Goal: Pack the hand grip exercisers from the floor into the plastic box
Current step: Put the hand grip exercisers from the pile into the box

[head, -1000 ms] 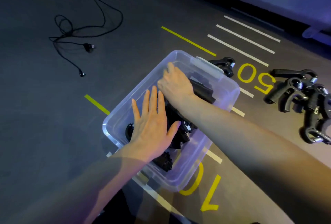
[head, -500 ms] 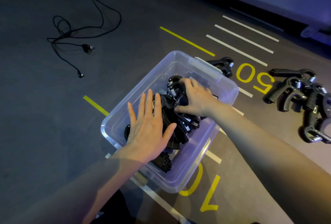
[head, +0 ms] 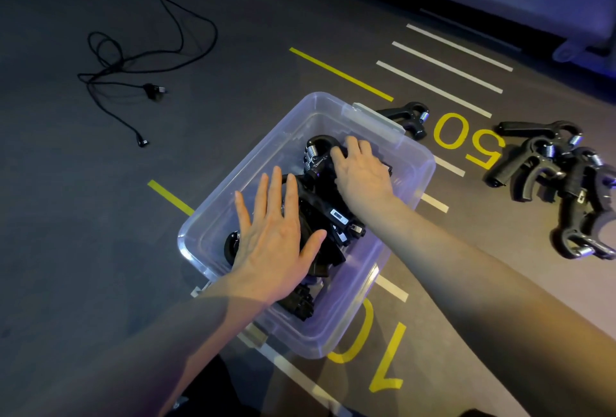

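Two hands in clear plastic box | left hand flat, open | right hand grip curled on black exerciser

The room is dim, with a cool violet cast that pools on the clear plastic box and gives its rim a soft sheen. Warmer light falls on the floor right of the box, while the floor left of it sinks into shadow. Straight floor lines bow slightly toward the frame edges.
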Action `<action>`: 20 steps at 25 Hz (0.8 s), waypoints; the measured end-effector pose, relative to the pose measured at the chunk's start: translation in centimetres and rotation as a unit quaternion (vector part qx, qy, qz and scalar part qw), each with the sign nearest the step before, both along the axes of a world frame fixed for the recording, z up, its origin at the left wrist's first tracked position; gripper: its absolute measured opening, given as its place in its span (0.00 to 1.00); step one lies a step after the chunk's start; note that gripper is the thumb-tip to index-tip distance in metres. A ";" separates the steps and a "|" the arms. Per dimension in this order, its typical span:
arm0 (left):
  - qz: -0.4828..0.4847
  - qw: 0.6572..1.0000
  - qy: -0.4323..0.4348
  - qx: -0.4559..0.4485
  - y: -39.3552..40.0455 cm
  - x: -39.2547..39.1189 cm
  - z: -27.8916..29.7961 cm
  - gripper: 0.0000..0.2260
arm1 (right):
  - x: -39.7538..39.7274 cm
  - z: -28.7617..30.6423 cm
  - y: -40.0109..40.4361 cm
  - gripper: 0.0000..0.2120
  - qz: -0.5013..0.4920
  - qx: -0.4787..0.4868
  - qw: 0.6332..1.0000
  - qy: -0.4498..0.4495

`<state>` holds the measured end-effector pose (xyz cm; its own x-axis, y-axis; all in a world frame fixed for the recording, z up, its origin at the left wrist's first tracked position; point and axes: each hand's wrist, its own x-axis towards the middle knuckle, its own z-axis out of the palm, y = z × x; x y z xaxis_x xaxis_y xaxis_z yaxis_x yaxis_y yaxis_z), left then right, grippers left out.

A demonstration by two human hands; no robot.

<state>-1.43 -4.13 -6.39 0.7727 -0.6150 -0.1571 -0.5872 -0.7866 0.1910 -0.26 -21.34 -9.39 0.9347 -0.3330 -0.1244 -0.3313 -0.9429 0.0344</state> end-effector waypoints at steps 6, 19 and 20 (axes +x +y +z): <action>-0.009 1.000 0.003 -0.023 -0.7 -0.4 0.7 0.36 | -0.6 0.7 -0.6 0.32 -0.003 0.082 0.995 0.048; -0.119 0.992 -0.011 -0.048 -10.7 -2.6 1.9 0.35 | -11.0 1.3 -10.1 0.32 -0.136 0.052 0.978 -0.150; -0.136 0.990 -0.005 -0.046 -11.5 -2.9 1.8 0.34 | -12.3 0.5 -11.4 0.32 -0.167 0.052 0.974 -0.144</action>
<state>-4.35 -15.67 -4.61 0.5783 -0.8114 -0.0849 -0.7766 -0.5793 0.2474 -12.53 -32.78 -8.91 0.7781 -0.6233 0.0775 -0.6014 -0.7749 -0.1944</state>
